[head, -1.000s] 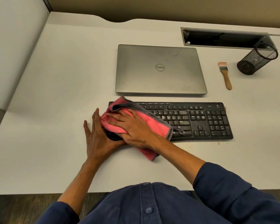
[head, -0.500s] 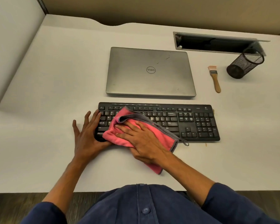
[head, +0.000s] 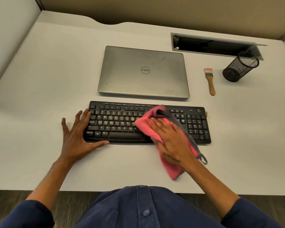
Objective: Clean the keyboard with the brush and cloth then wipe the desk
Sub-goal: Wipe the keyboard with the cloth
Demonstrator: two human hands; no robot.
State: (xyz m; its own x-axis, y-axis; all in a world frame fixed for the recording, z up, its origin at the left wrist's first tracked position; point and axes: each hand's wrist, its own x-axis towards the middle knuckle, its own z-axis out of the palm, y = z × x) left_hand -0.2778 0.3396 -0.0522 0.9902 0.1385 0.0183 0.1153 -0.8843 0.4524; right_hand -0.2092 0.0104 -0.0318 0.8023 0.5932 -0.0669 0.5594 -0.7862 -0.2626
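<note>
Lying under the flat, straight-fingered right hand [head: 170,139], the pink cloth with grey edging [head: 148,129] covers the middle keys of the black plastic keyboard [head: 118,124] and trails onto the white desk [head: 39,79]. The left hand [head: 77,134], fingers spread wide, braces the keyboard's left end. The wooden-handled brush [head: 210,81] lies well apart beyond it.

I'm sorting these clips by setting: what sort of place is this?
Most likely an office cubicle. A pale desk walled by partition panels, a closed silver laptop, a black mesh pen cup, and a cable slot cut into the desktop.
</note>
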